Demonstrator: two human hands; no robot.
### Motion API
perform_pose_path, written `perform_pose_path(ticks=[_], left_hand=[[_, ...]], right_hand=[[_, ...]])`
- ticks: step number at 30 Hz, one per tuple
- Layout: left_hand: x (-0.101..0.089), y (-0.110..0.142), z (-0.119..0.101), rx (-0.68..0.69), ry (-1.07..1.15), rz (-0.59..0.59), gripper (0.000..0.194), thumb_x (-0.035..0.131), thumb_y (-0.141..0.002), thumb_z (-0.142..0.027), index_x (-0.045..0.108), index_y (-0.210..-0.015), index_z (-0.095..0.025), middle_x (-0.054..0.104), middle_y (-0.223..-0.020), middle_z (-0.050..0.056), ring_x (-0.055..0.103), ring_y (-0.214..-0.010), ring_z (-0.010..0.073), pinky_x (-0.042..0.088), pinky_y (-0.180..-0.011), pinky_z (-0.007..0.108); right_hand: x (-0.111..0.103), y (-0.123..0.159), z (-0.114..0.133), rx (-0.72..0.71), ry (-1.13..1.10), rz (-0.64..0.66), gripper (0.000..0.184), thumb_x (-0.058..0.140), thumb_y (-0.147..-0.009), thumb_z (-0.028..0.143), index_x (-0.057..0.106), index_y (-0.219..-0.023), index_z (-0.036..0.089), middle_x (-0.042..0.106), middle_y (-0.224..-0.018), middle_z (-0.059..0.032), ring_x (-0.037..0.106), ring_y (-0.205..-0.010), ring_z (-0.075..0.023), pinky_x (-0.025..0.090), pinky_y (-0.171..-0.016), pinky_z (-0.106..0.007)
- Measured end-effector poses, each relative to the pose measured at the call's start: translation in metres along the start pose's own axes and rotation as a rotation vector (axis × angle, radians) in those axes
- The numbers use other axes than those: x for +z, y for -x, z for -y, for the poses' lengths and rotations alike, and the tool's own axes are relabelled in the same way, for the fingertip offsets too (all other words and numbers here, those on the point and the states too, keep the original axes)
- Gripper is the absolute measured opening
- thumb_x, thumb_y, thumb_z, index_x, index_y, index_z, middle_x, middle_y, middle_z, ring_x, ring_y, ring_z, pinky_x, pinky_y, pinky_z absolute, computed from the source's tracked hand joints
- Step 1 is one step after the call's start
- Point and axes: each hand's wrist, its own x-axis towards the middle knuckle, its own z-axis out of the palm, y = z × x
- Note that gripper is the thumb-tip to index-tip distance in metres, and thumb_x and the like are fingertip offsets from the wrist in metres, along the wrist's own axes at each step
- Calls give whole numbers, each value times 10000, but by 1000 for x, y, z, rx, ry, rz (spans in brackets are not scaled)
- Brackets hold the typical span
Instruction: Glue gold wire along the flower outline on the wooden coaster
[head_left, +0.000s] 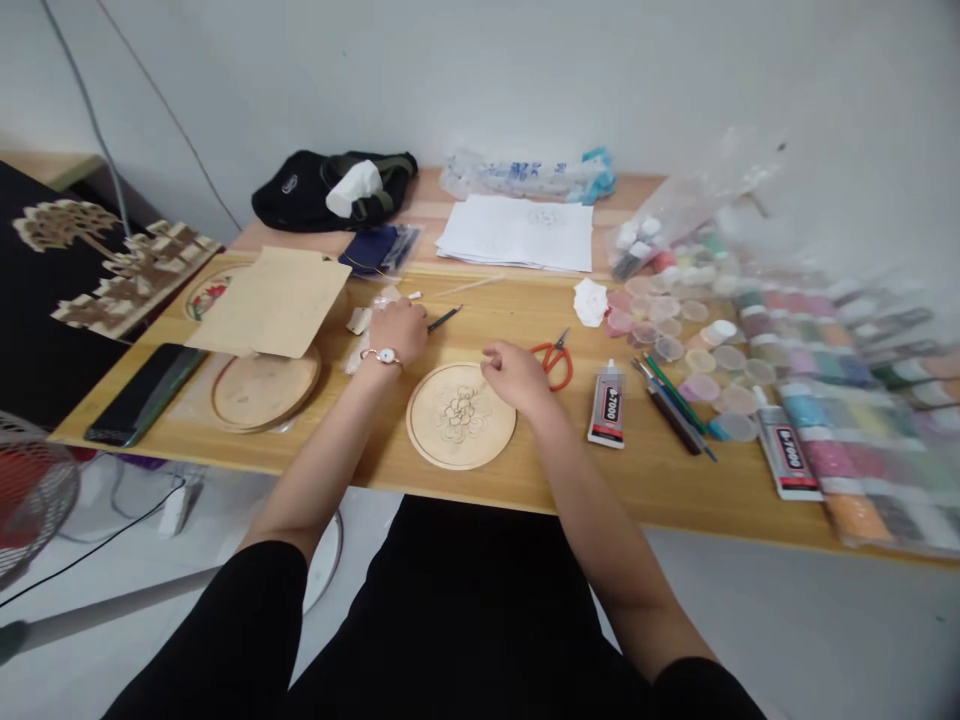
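Note:
A round wooden board (431, 435) lies near the table's front edge, with dark curling flower lines (461, 413) at its middle. Over its upper right rim is my right hand (517, 378), fingers curled and tips pinched together; anything between them is too small to make out. My left hand (399, 328), with a watch (386, 356) at the wrist, rests over a small clear plastic bag (356, 350) up and left of the board. Its fingers are mostly hidden under the hand. A dark pen-like tool (445, 318) lies just right of it. Orange-handled scissors (556, 362) lie beside my right hand.
Glue tubes (607, 408), brushes (675, 410), small lidded cups (664, 305) and bagged coloured jars (832, 400) crowd the right. Paper sheets (510, 235) lie behind. Leftward are brown card (274, 300), another round wooden piece (262, 390) and a dark phone-like slab (146, 393).

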Motion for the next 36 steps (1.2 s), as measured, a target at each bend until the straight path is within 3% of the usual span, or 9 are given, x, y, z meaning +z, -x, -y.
perform_pose_path(ticks=[6,12,16,19,22,27,29,32,36], left_hand=[[0,5,-5,58,7,103,310,576,-920,-384,588,-1130,-157,605,-1168,68,593,-1061,197,498,-937,434],[11,17,-8,63,186,11,202,529,-853,-172,672,-993,-149,624,-1111,129,532,-1175,312,428,-1000,486],[14,43,-2,130,421,-25,162,577,-784,-242,695,-798,-133,658,-1051,148,558,-1127,329,402,-1024,499],[13,66,-4,219,674,18,340,530,-837,-433,697,-872,-140,688,-1045,130,619,-1042,261,461,-974,424],[9,82,-17,311,913,106,628,286,-911,-624,652,-1107,-153,676,-1144,134,629,-1075,232,509,-900,378],[0,83,-41,438,1268,405,862,136,-833,-809,653,-1106,-175,689,-1120,134,655,-1041,239,522,-849,347],[-6,80,-41,431,1254,445,874,127,-825,-815,640,-1112,-168,687,-1124,139,655,-1046,235,521,-853,339],[-15,73,-27,349,1066,331,800,141,-875,-731,620,-1109,-136,685,-1126,150,652,-1049,219,530,-844,331],[-21,57,3,205,795,167,511,383,-898,-547,666,-977,-129,708,-1031,119,655,-965,207,520,-841,339]], right_hand=[[-1,0,0,2,-8,1,335,548,-926,381,571,-1174,157,588,-1188,-86,592,-1047,-186,517,-909,-410],[4,-3,-5,-12,-3,-20,325,555,-923,378,579,-1153,150,598,-1165,-80,598,-1030,-180,521,-898,-403],[10,-5,-6,-79,-44,-127,289,561,-912,372,628,-1044,124,639,-1057,-93,610,-990,-195,501,-908,-415],[12,-4,0,-233,-121,-278,344,494,-928,420,654,-1030,134,646,-1059,-123,581,-1049,-225,440,-984,-413],[12,0,5,-422,-213,-419,457,366,-952,521,630,-1114,185,626,-1125,-97,535,-1116,-205,388,-1037,-381],[9,3,2,-537,-360,-583,669,228,-897,709,619,-1080,198,609,-1072,-112,530,-1073,-232,387,-1005,-429],[7,1,0,-524,-419,-607,638,286,-878,720,626,-1034,204,614,-1029,-103,540,-1036,-231,402,-983,-429],[7,-5,-5,-440,-519,-596,501,420,-875,646,636,-963,202,624,-974,-77,561,-975,-208,446,-934,-396],[12,-19,-15,-198,-666,-523,343,525,-913,464,610,-1020,149,623,-992,-59,596,-895,-160,512,-840,-363]])
